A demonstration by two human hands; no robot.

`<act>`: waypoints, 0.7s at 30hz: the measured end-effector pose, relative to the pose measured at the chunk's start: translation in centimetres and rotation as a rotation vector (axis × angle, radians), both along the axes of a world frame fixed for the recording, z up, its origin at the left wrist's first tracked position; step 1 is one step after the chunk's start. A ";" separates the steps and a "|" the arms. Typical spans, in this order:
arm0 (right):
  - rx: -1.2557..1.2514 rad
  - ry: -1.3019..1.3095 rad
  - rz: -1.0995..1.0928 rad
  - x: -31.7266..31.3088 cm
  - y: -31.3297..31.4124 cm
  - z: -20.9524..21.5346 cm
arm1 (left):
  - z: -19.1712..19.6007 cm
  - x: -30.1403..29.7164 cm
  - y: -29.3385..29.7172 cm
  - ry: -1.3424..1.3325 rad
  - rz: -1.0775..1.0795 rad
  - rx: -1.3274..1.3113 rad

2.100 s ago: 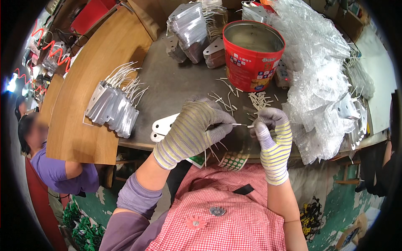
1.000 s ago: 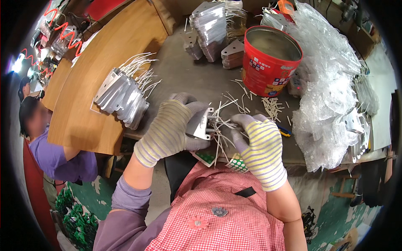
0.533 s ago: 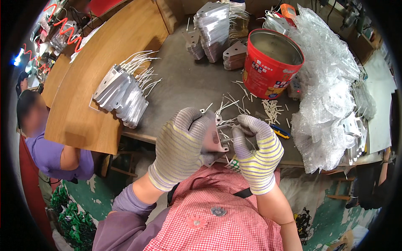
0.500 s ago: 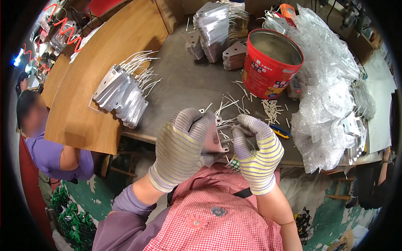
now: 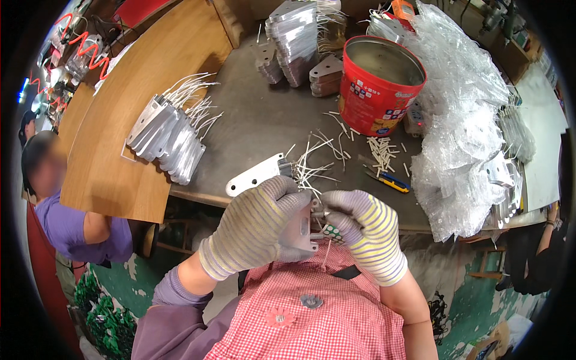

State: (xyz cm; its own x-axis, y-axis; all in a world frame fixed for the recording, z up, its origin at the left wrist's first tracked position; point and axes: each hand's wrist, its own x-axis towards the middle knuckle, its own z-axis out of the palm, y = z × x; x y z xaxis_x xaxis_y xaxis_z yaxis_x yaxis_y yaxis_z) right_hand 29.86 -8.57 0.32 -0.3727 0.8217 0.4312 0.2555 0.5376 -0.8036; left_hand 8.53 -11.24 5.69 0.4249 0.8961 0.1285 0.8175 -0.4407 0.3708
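Note:
My left hand (image 5: pixel 255 225), in a striped knit glove, is closed around a flat metal plate (image 5: pixel 296 233) with holed tabs along its right edge. My right hand (image 5: pixel 369 234), gloved alike, has thumb and fingers pinched together at that edge, by a thin white wire; the fingers cover what lies between them. Just beyond my left hand, a silver plate (image 5: pixel 255 174) with rounded end and holes rests at the table's near edge. Loose white wires (image 5: pixel 312 168) spread beside it.
A red bucket (image 5: pixel 375 102) stands beyond short white tubes (image 5: pixel 381 153) and a yellow-blue utility knife (image 5: pixel 390 181). Stacked wired plates (image 5: pixel 168 141) are at left, more metal stacks (image 5: pixel 293 45) at the back. Bubble wrap (image 5: pixel 459 132) heaps at right. A person (image 5: pixel 78 216) sits at left.
Both hands have come down toward my body with the plate. The silver plate on the table, earlier hidden behind my left hand, now shows. The view has shifted slightly.

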 end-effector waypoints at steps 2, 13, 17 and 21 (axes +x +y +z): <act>-0.058 0.023 -0.006 0.7 0.2 0.8 | 0.4 0.1 0.0 -0.020 -0.006 0.003; -0.396 0.281 0.057 0.7 -0.3 2.1 | 0.9 1.1 0.2 0.029 -0.113 0.281; -0.486 0.309 0.099 0.7 -0.7 1.1 | 0.6 1.5 0.2 0.074 -0.180 0.359; -0.452 0.278 0.025 0.7 -1.3 0.8 | 0.5 1.6 0.0 0.112 -0.173 0.321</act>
